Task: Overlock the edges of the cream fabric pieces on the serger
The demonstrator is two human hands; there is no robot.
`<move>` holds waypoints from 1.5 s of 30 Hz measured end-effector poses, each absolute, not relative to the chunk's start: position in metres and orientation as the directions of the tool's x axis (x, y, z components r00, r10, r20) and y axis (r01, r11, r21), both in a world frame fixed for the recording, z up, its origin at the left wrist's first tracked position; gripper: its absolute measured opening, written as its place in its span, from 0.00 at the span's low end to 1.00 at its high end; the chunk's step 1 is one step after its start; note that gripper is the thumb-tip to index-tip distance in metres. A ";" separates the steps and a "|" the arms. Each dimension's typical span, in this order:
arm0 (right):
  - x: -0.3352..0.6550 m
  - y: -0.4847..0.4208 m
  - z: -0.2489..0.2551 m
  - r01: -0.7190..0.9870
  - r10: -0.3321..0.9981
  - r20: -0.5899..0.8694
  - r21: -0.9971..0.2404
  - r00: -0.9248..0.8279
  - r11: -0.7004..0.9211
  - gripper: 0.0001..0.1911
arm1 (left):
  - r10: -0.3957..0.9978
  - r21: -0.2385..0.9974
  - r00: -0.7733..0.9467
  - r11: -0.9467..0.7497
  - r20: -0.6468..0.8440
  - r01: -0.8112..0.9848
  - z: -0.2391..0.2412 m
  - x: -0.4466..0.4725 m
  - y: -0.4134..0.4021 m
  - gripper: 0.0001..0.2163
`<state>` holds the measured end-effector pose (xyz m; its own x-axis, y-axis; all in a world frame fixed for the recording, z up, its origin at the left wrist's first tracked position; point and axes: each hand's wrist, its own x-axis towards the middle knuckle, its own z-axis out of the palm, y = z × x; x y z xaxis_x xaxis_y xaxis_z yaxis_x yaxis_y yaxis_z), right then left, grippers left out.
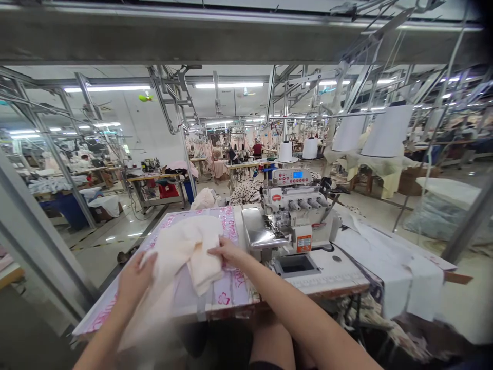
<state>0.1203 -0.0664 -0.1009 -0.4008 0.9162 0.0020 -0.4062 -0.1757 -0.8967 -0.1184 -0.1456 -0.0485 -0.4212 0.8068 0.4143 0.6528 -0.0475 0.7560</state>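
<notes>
A cream-coloured piece of fabric, seemingly part of a garment, lies over the left side of the table and hangs down off its front edge. My left hand grips its left side, the fingers blurred a little. On the right side of the cloth, my right hand pinches an edge between thumb and fingers. A small tan patch shows on the fabric between the hands. Just right of my right hand stands a white overlock sewing machine with a shiny metal plate and a lit blue display.
White cloth drapes over the table's right end. Large white thread cones stand above and behind the machine. A metal post rises at the left. Spotted fabric is heaped behind the table. Other sewing stations fill the background.
</notes>
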 end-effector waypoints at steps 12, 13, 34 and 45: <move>0.140 -0.131 -0.073 -0.452 0.949 0.272 -0.875 -0.158 0.175 0.12 | 0.774 0.687 -0.083 -0.502 0.628 0.525 -0.050 0.018 -0.143 0.14; 0.148 -0.136 -0.073 -0.486 0.936 0.278 -0.862 -0.216 0.143 0.10 | 0.801 0.731 -0.070 -0.502 0.594 0.462 -0.058 0.024 -0.150 0.15; 0.180 -0.169 -0.039 -0.112 0.820 0.556 -0.831 -0.138 0.545 0.07 | 0.951 0.951 -0.006 -0.308 0.308 -0.021 -0.031 0.036 -0.178 0.15; 0.177 -0.174 -0.019 -0.087 0.733 0.679 -0.729 0.032 0.679 0.05 | 0.760 0.717 -0.077 -0.568 0.646 0.405 -0.020 0.041 -0.202 0.11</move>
